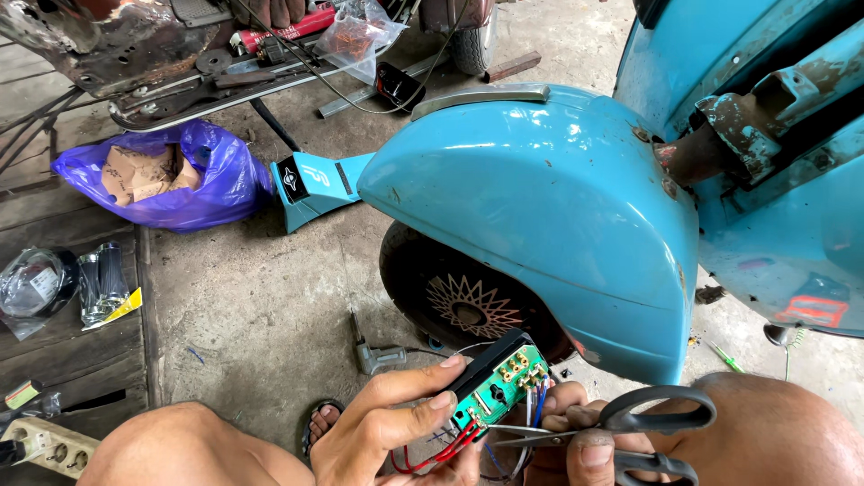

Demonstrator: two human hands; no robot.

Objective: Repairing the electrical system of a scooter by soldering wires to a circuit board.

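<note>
**Small switch unit and scissors in front of a blue scooter**

The biggest thing here is the light blue scooter (630, 180), its rounded front mudguard (531, 207) arching over a dark wheel (459, 301) with a spoked hub. It stands on a stained concrete floor (261, 297). To the left lies a purple plastic bag (220, 175) with crumpled brown paper or card showing at its mouth, and beside it a loose blue body panel (315, 184) carrying a small black badge. At the far left, on wooden boards, are clear packets (63, 283) of dark parts, one with a yellow card tag, and near the corner a pale power strip (40, 445). A clear bag (355, 36) with something orange-brown in it sits at the top among rusty metal.

Low in the middle, the left hand (387, 432) holds a small switch unit (499, 378): black housing, green board face with brass terminals, red, blue and pale wires (450, 445) trailing from it. The fingers are clamped on it, thumb along the top edge. It looks light and stiff but delicate; I would judge the black housing edges the safe place to take hold, away from the terminals and thin wires, which would bend or pull loose easily.

The right hand (585, 441) has its fingers closed through the black handles of the scissors (621, 427), blades pointing at the wires just beside the unit
</note>
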